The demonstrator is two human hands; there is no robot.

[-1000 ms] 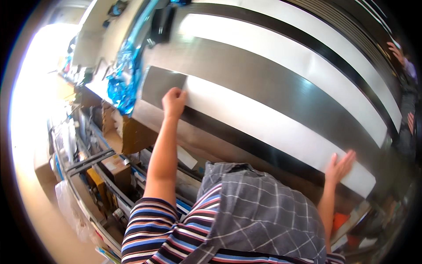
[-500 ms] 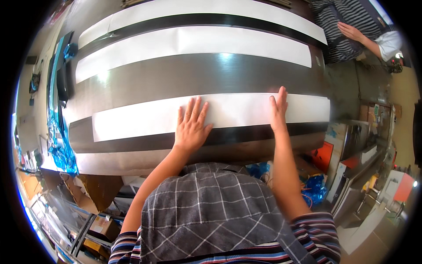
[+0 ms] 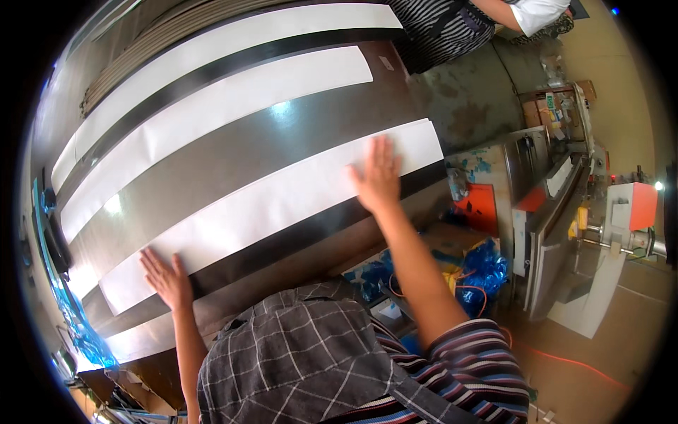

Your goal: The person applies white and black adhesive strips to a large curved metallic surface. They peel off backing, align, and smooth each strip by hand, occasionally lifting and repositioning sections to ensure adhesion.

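Note:
A long white strip (image 3: 261, 198) lies on a dark strip (image 3: 282, 244), which shows along its near edge, on the metal-topped table (image 3: 212, 166). Flat on the strip's left part rests my left hand (image 3: 167, 278), fingers stretched out. Toward its right end my right hand (image 3: 378, 175) lies palm down with the fingers extended and slightly blurred. Neither hand grips anything. Farther back, a second white strip (image 3: 233, 99) runs roughly parallel, and beyond it a third white strip (image 3: 282, 22) lies over a dark band.
A person in a striped apron (image 3: 448, 32) stands at the table's far right corner. Blue plastic film (image 3: 81, 332) hangs at the left end. Under the near edge sit crumpled blue film (image 3: 486, 272) and an orange panel (image 3: 477, 208). An orange cable (image 3: 572, 362) crosses the floor.
My view has turned to the right. My left hand has slid toward the strip's left end, and my right hand now lies flatter on it. The other person's hand has left the picture.

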